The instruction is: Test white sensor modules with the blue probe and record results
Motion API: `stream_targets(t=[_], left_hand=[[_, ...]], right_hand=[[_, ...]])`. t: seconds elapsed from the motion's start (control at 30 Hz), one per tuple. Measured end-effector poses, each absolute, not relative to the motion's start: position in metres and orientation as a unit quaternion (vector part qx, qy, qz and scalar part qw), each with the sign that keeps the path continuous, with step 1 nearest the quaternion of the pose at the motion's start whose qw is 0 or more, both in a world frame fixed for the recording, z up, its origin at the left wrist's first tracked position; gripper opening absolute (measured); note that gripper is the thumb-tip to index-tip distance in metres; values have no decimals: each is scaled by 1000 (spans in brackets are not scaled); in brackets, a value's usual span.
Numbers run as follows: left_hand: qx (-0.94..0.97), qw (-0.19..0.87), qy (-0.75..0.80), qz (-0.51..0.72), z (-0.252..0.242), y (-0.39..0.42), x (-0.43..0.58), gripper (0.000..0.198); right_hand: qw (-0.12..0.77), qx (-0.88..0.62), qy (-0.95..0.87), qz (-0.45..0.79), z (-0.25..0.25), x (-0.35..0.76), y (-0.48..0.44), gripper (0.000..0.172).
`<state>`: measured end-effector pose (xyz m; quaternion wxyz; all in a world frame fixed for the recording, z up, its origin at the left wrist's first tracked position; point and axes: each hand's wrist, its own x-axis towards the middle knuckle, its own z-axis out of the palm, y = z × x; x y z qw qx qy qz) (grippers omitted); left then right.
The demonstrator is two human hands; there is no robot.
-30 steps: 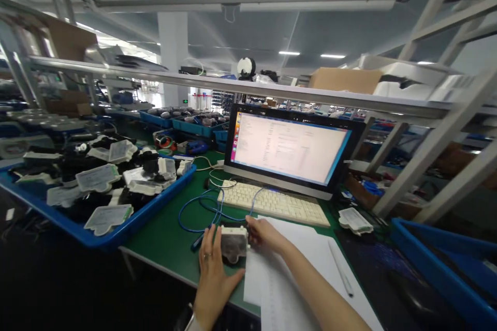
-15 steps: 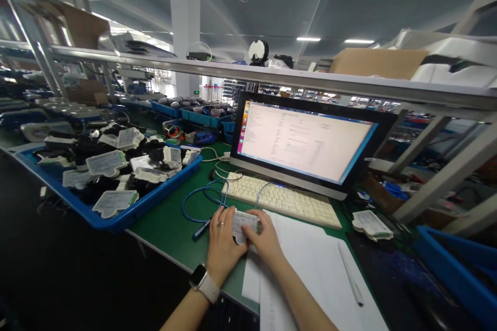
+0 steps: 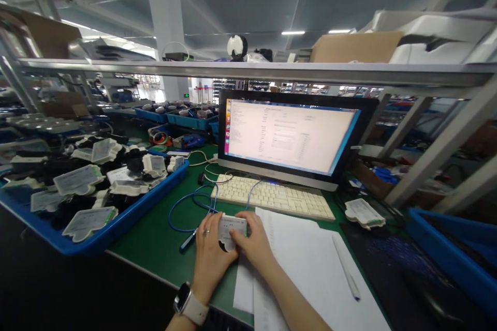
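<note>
Between my two hands is a white plastic module with a printed label and a green connector on its right edge. My left hand grips its left side, partly covering it. On the right side my right hand holds it, the thumb lying across the label. A blue cable loops on the green bench just left of my hands, its dark blue plug end near my left fingers. Sheets of white paper lie under and beside my right forearm. Behind the hands sits a cream keyboard.
A blue tray piled with similar white modules stands at the left. A monitor rises behind the keyboard. At the right are a white pen, another module and a blue bin. A shelf crosses above.
The camera view has turned slightly right, so the scene sits further left. Both hands keep hold of the module, with little change in their grip.
</note>
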<state>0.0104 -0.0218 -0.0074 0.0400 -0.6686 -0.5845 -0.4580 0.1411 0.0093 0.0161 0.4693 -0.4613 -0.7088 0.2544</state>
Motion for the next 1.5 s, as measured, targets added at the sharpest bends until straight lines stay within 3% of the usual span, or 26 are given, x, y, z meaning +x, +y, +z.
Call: stream_targets(t=[1.5], left_hand=[[-674, 73, -577, -455, -6, -20, 9, 59]], right_hand=[[457, -483, -707, 240, 24, 139, 7, 26]])
